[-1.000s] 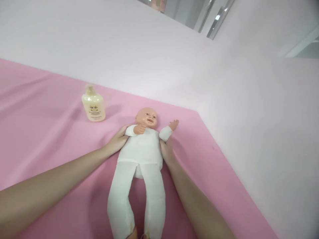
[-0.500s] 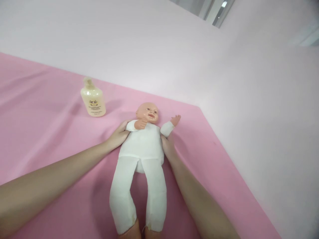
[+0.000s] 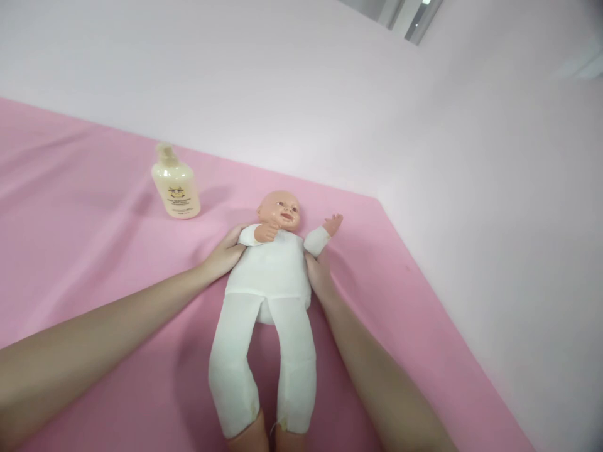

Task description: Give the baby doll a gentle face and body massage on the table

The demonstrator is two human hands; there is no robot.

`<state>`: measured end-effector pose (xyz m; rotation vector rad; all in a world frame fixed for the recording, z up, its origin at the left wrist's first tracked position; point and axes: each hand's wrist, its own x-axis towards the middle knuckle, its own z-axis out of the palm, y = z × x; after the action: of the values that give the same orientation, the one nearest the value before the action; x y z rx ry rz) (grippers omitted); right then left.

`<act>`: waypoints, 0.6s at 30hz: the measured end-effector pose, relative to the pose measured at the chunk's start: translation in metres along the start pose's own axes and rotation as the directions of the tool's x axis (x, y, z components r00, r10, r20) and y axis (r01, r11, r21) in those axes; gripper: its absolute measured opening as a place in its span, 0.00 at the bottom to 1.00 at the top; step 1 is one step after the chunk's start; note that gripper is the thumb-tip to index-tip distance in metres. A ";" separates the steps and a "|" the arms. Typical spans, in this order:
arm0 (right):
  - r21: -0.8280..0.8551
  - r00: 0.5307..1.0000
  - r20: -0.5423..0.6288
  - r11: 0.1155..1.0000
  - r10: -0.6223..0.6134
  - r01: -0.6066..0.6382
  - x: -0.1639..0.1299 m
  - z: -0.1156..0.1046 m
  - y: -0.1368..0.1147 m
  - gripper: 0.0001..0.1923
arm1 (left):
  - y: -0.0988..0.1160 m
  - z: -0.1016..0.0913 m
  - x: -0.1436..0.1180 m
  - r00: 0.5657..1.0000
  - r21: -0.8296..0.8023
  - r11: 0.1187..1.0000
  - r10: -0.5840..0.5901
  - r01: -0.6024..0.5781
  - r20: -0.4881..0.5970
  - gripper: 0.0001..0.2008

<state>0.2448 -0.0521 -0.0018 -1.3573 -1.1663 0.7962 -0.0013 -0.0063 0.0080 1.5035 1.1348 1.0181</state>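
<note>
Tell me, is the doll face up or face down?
Face up: the doll has its face and chest in plain view.

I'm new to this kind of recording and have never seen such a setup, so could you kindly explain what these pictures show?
Of course. There is no machine here: a person works with two bare hands. Every picture comes from one camera worn on the person's head, looking forward and down.

The left hand and right hand hold a baby doll by its sides, beneath its arms. It is face up, with a white body; its feet are out of view. A pink cloth is spread below; I can't tell whether the doll's back touches it. Up and left of the doll, a cream-coloured bottle with a printed label stands on the cloth, untouched.
</note>
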 end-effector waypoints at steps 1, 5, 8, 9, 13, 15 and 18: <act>-0.002 1.000 -0.002 1.000 0.002 -0.002 0.000 0.000 -0.001 0.14 | 0.000 0.000 0.000 1.000 0.001 1.000 -0.002 0.002 -0.001 0.27; -0.014 1.000 -0.010 1.000 0.001 -0.001 -0.001 0.000 -0.003 0.11 | 0.001 0.000 0.000 1.000 0.000 1.000 0.013 -0.013 0.004 0.28; -0.009 1.000 -0.005 1.000 0.001 -0.001 -0.001 0.000 -0.003 0.13 | 0.000 0.000 0.001 1.000 0.007 1.000 0.011 -0.011 0.001 0.28; -0.006 1.000 -0.004 1.000 0.000 0.000 -0.001 0.000 -0.003 0.13 | 0.000 0.000 0.001 1.000 0.010 1.000 0.009 -0.009 0.000 0.28; 0.005 1.000 -0.004 1.000 0.002 -0.002 -0.001 0.000 -0.003 0.13 | 0.000 0.000 0.001 1.000 0.038 0.999 0.027 -0.027 0.004 0.27; 0.006 1.000 -0.001 1.000 0.011 -0.011 -0.001 0.000 -0.003 0.14 | 0.001 0.000 0.000 0.999 0.056 0.998 0.033 -0.033 0.002 0.27; 0.002 1.000 -0.004 1.000 0.016 -0.016 -0.001 0.000 -0.002 0.14 | 0.002 0.000 0.000 1.000 0.071 0.997 0.027 -0.027 -0.005 0.26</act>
<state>0.2441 -0.0535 0.0001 -1.3672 -1.1527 0.8055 -0.0010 -0.0070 0.0098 1.5768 1.1684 1.0105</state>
